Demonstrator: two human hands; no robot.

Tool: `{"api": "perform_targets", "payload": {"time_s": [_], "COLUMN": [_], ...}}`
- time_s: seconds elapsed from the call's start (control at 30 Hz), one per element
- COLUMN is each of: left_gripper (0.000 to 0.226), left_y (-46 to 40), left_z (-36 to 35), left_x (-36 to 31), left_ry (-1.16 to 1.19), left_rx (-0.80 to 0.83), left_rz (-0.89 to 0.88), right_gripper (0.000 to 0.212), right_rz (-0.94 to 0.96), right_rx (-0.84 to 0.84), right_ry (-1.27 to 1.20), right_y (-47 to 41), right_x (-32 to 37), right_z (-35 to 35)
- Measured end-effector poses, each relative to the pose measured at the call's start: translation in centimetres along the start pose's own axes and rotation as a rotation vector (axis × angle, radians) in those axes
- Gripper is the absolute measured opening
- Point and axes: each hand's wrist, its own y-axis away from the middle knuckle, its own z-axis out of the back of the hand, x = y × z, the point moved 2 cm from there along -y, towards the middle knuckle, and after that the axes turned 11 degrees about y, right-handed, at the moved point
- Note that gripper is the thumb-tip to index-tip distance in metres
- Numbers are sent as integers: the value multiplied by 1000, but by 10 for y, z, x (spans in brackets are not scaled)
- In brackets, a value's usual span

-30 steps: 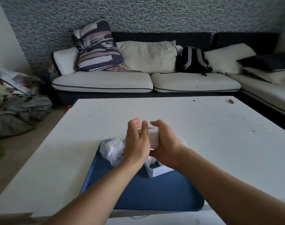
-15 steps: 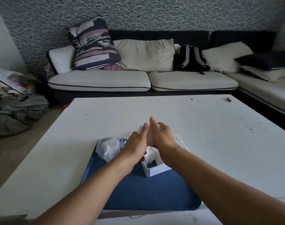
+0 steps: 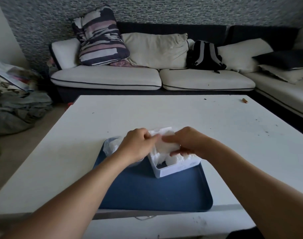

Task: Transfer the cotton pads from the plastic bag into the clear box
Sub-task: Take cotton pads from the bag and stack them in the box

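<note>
big white table (image 3: 164, 114) fills the view, a blue tray (image 3: 147, 192) sitting at its near edge. on the tray, the clear box (image 3: 166, 171), pale label on its front wall, print too small to read. plastic bag (image 3: 112, 144) crumpled just left of it. both hands over the box: left hand (image 3: 138, 145) and right hand (image 3: 190, 142), fingers clamped on a bunch of white cotton pads (image 3: 164, 144). more of them already lie inside the box.
</note>
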Motion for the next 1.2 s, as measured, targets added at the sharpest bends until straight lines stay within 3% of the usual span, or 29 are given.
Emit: {"api": "perform_targets", "payload": {"time_s": [0.1, 0.2, 0.43, 0.6, 0.83, 0.93, 1.03, 1.13, 1.2], "left_gripper": [28, 15, 21, 22, 26, 29, 19, 23, 29], "left_y": [1, 7, 16, 23, 18, 15, 9, 8, 10], "left_z": [1, -6, -28, -33, -27, -21, -13, -9, -8], "left_x": [7, 6, 20, 15, 24, 20, 20, 27, 29], "left_ry": [-157, -266, -513, -557, -557, -504, -435, -425, -424], "left_rx": [46, 229, 487, 479, 424, 373, 338, 353, 363], "left_rz": [-70, -122, -91, -152, -164, -188, -212, -218, -223], "right_gripper": [39, 47, 33, 33, 46, 37, 23, 28, 26], "right_rz": [-52, -27, -15, 22, 27, 195, 262, 147, 116], "right_rx": [-29, -82, -202, -316, -280, -340, -131, 165, 224], "right_ry": [261, 440, 842, 1025, 936, 792, 570, 735, 891], "right_y": [-6, -11, -17, -22, -19, -6, 7, 9, 7], "right_x": [-8, -7, -9, -12, -8, 8, 18, 11, 7], "right_z": [-9, -23, -31, -46, -38, -27, -33, -47, -50]}}
